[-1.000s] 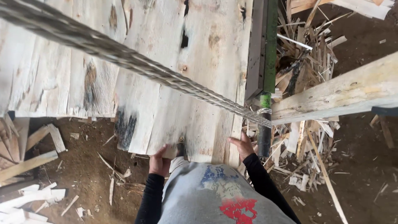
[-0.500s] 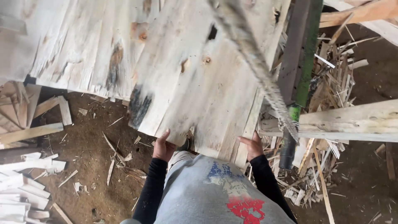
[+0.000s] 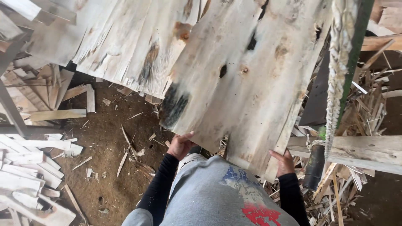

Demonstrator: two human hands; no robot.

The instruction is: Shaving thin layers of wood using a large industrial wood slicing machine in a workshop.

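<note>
A wide, thin sheet of pale wood veneer (image 3: 247,83) with dark knots and a black stain at its near left corner fills the upper middle of the head view. My left hand (image 3: 180,145) grips its near edge from below at the left. My right hand (image 3: 284,162) holds the same edge at the right corner. The sheet lies over other pale veneer sheets (image 3: 121,46) further left. Black sleeves and a grey top cover my arms and body.
A thick frayed rope (image 3: 337,79) hangs down beside a green post (image 3: 354,54) at the right. A wooden beam (image 3: 360,151) crosses at the right. Wood scraps (image 3: 29,163) lie piled at left on brown dirt (image 3: 104,142).
The view has swung, so the rope now hangs nearly upright at the right. The sheet appears closer and turned. Both hands keep their hold on its near edge.
</note>
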